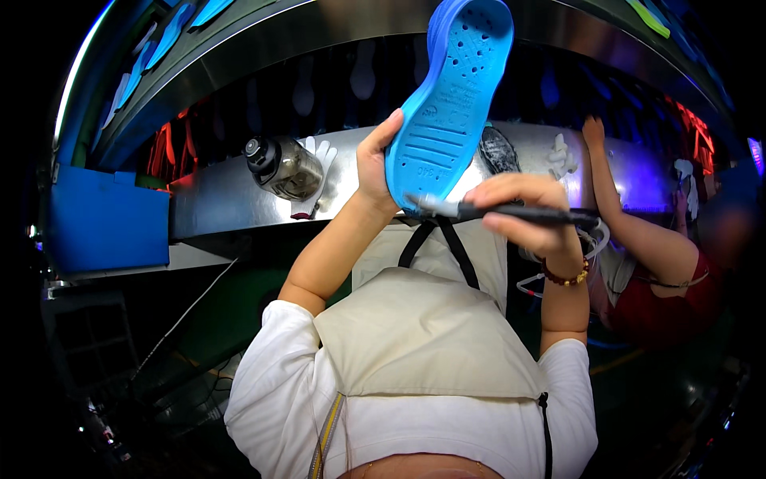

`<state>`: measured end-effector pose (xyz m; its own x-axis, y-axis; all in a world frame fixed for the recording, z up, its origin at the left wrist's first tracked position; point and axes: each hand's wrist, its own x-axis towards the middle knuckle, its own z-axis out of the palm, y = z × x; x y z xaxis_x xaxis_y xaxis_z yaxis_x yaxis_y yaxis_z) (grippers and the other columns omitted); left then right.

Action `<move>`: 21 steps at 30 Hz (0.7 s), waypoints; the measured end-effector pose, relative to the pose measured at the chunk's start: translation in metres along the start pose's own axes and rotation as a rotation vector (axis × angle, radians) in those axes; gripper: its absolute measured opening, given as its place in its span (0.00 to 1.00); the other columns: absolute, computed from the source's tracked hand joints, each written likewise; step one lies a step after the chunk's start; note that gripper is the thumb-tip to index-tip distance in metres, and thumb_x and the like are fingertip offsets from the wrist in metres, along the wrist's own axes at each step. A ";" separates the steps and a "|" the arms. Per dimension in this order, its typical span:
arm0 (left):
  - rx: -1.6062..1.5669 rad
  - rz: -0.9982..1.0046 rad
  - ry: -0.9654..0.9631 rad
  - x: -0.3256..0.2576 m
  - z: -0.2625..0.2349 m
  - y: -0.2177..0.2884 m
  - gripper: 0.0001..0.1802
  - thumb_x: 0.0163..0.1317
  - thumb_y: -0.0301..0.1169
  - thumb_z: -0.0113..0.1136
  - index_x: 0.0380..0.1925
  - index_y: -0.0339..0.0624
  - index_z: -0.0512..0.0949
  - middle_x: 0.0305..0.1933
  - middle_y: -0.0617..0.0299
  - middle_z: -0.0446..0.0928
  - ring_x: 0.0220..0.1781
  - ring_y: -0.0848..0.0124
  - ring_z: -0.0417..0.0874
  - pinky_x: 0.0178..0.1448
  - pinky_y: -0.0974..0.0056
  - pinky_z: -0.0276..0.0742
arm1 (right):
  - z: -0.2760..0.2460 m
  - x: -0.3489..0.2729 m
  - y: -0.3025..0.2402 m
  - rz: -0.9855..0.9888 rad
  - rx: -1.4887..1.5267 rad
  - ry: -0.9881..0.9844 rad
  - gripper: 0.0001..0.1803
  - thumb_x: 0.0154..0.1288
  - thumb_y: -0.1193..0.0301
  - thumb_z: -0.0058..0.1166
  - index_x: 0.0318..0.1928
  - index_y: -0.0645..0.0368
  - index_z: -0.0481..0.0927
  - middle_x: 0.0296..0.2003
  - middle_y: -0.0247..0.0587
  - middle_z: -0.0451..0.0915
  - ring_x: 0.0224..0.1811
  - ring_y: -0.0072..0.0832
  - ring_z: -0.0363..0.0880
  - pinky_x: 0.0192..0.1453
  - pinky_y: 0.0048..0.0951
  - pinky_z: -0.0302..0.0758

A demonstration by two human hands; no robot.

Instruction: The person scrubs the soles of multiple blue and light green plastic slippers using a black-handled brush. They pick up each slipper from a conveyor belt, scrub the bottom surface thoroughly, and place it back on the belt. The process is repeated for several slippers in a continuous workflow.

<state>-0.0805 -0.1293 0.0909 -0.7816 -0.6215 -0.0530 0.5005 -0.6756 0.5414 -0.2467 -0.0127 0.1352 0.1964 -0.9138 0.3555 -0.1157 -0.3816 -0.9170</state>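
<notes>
A bright blue shoe sole (447,120) stands tilted above the metal ledge, its inner face with holes and ridges toward me. My left hand (377,160) is closed on its left edge near the heel. In my right hand (527,203) is a black-handled brush (511,212), gripped between thumb and fingers. Its pale bristle tip lies across the heel end of the sole; whether it touches, I cannot tell. Close to my right wrist, a pale hose (597,239) loops near the brush handle's rear end.
A metal ledge (215,199) runs across, bearing a dark drink bottle (283,169), white gloves (323,156) and a dark shoe sole (499,150). Further right lies a crumpled white glove (562,158). A co-worker's arm (618,191) reaches over the ledge. Behind are dark racks with soles.
</notes>
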 end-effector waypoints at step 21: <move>0.476 -0.748 -0.007 -0.008 0.012 0.020 0.32 0.54 0.47 0.53 0.51 0.32 0.66 0.46 0.46 0.71 0.43 0.64 0.76 0.44 0.64 0.74 | -0.015 -0.019 0.011 0.131 -0.059 -0.285 0.11 0.48 0.81 0.57 0.36 0.65 0.78 0.38 0.47 0.79 0.42 0.35 0.78 0.46 0.29 0.75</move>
<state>-0.0692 -0.1332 0.1124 -0.8452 -0.0794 -0.5285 -0.3495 -0.6660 0.6590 -0.2666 -0.0013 0.1211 0.4397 -0.8832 0.1628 -0.2122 -0.2783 -0.9367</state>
